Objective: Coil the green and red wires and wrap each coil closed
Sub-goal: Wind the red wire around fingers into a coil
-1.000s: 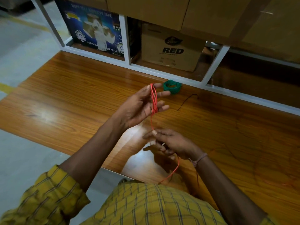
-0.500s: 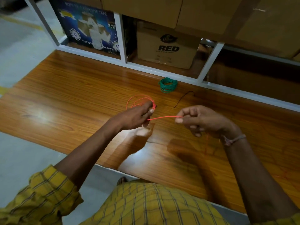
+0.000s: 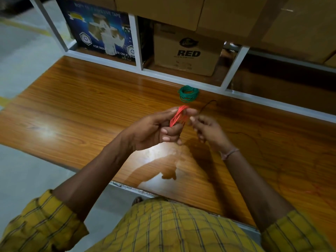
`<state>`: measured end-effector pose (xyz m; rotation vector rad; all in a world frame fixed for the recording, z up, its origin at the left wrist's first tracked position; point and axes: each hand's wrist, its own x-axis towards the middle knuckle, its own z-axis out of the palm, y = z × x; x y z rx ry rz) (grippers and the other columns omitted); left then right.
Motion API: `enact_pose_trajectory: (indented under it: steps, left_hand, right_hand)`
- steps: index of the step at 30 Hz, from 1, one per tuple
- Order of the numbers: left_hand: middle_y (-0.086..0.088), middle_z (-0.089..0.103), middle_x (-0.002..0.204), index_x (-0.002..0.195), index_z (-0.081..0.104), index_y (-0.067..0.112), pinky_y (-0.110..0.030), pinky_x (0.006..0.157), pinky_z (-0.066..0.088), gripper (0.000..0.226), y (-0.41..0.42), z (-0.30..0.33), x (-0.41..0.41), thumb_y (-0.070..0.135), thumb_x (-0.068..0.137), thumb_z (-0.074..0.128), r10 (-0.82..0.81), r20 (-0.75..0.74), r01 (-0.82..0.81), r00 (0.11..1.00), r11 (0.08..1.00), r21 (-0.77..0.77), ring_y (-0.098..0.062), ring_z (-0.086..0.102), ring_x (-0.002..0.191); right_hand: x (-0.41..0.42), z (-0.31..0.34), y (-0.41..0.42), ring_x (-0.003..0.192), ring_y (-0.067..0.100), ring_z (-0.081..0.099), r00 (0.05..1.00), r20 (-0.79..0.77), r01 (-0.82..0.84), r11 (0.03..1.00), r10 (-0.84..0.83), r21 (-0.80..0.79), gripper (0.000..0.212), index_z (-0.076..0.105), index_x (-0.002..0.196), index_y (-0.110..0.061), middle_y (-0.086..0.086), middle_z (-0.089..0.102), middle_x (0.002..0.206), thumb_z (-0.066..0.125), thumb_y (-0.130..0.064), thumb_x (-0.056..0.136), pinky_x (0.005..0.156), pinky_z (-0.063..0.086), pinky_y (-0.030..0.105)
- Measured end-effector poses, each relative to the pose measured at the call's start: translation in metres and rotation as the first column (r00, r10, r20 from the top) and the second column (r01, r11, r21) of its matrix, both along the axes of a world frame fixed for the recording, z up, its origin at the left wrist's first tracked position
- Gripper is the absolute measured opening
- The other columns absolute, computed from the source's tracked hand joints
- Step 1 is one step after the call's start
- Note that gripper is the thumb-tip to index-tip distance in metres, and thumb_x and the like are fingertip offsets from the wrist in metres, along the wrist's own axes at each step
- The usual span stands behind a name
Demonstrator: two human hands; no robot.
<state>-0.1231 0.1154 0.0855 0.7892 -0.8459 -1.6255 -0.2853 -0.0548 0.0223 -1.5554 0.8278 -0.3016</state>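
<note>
red wire [image 3: 179,115] half-hidden in left hand [image 3: 154,130] — right hand [image 3: 207,130] blurred

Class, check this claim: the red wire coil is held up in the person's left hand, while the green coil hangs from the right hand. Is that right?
Not quite. The head view shows the green coil lying on the wooden table near the shelf frame, untouched. The red wire coil is indeed held in the left hand, with the right hand working at it.

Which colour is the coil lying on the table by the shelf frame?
Green: the green coil lies on the table, clearest in the head view.
</note>
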Motion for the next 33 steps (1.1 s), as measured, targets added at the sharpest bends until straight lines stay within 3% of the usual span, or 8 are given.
enact_pose_trajectory:
  steps: [5, 9, 12, 16, 21, 25, 28, 33]
  left_hand:
    - [-0.001, 0.045, 0.069, 0.164, 0.035, 0.002, -0.052, 0.113, 0.049, 0.052, -0.014, 0.004, 0.004, 0.027, 0.118, 0.026, 0.279, -0.2, -0.277, 0.939, 0.96, 0.041, -0.02, 0.061, 0.074]
    - [-0.003, 0.056, 0.073, 0.16, 0.039, 0.001, -0.055, 0.116, 0.046, 0.05, -0.031, -0.007, 0.008, 0.027, 0.118, 0.033, 0.556, -0.15, -0.542, 0.817, 0.831, 0.128, -0.027, 0.075, 0.09]
    - [-0.004, 0.061, 0.077, 0.156, 0.04, 0.007, -0.049, 0.116, 0.044, 0.043, -0.04, -0.023, 0.011, 0.027, 0.119, 0.03, 0.657, 0.064, -0.66, 0.751, 0.747, 0.077, -0.032, 0.078, 0.106]
    - [-0.012, 0.066, 0.084, 0.15, 0.038, 0.019, -0.043, 0.109, 0.052, 0.033, -0.039, -0.039, 0.012, 0.028, 0.119, 0.031, 0.539, 0.579, -0.554, 0.612, 0.815, -0.172, -0.025, 0.079, 0.104]
    - [-0.006, 0.067, 0.08, 0.158, 0.04, 0.013, -0.032, 0.082, 0.05, 0.042, -0.032, -0.05, 0.008, 0.028, 0.118, 0.037, 0.29, 0.831, -0.286, 0.475, 0.944, -0.166, -0.009, 0.072, 0.079]
    - [-0.018, 0.058, 0.074, 0.154, 0.044, 0.017, -0.041, 0.081, 0.05, 0.037, -0.018, -0.043, -0.003, 0.024, 0.119, 0.033, 0.162, 0.679, -0.18, 0.716, 0.983, -0.045, -0.032, 0.065, 0.07]
    - [-0.013, 0.041, 0.069, 0.157, 0.043, 0.012, -0.07, 0.115, 0.04, 0.042, -0.01, -0.039, -0.012, 0.021, 0.119, 0.028, 0.081, 0.457, -0.078, 0.886, 0.997, -0.025, -0.031, 0.05, 0.062]
    - [-0.01, 0.033, 0.068, 0.162, 0.033, 0.0, -0.065, 0.127, 0.029, 0.049, -0.005, -0.023, -0.016, 0.017, 0.119, 0.019, -0.033, 0.158, 0.041, 0.987, 0.998, -0.048, -0.019, 0.048, 0.051]
  right_hand:
    - [-0.01, -0.002, 0.054, 0.039, 0.003, 0.043, 0.976, -0.104, -0.205, 0.973, 0.193, -0.11, 0.027, 0.075, 0.113, -0.027, 0.008, 0.057, 0.065, 0.048, -0.028, 0.114, 0.039, 0.033, 0.017]
    - [-0.02, 0.014, 0.074, 0.044, 0.002, 0.052, 0.892, -0.239, -0.428, 0.887, 0.384, -0.172, 0.033, 0.059, 0.143, -0.025, 0.005, 0.067, 0.066, 0.045, -0.024, 0.114, 0.045, 0.038, 0.01]
    - [-0.026, 0.031, 0.076, 0.044, 0.007, 0.055, 0.777, -0.359, -0.6, 0.781, 0.516, -0.176, 0.033, 0.054, 0.144, -0.022, 0.001, 0.071, 0.068, 0.048, -0.025, 0.112, 0.045, 0.042, 0.016]
    - [-0.038, 0.062, 0.063, 0.05, 0.035, 0.057, 0.671, -0.356, -0.72, 0.687, 0.65, -0.103, 0.023, 0.065, 0.129, -0.028, 0.003, 0.072, 0.069, 0.058, -0.027, 0.108, 0.044, 0.047, 0.032]
    - [-0.05, 0.099, 0.02, 0.051, 0.018, 0.047, 0.791, -0.112, -0.61, 0.786, 0.601, -0.094, 0.016, 0.071, 0.105, -0.014, 0.002, 0.059, 0.066, 0.068, -0.029, 0.1, 0.043, 0.037, 0.026]
    - [-0.048, 0.105, -0.01, 0.05, 0.017, 0.035, 0.889, 0.124, -0.419, 0.892, 0.441, -0.168, 0.023, 0.07, 0.101, -0.006, 0.007, 0.046, 0.063, 0.067, -0.029, 0.101, 0.043, 0.028, 0.025]
    - [-0.038, 0.092, -0.026, 0.054, 0.016, 0.031, 0.932, 0.216, -0.259, 0.951, 0.292, -0.167, 0.021, 0.067, 0.105, -0.004, 0.013, 0.037, 0.069, 0.057, -0.023, 0.106, 0.046, 0.022, 0.029]
    - [-0.016, 0.055, -0.03, 0.052, -0.001, 0.051, 0.981, 0.143, -0.081, 0.948, 0.131, -0.308, 0.018, 0.07, 0.104, -0.004, -0.015, 0.058, 0.065, 0.06, -0.018, 0.108, 0.049, 0.038, 0.01]
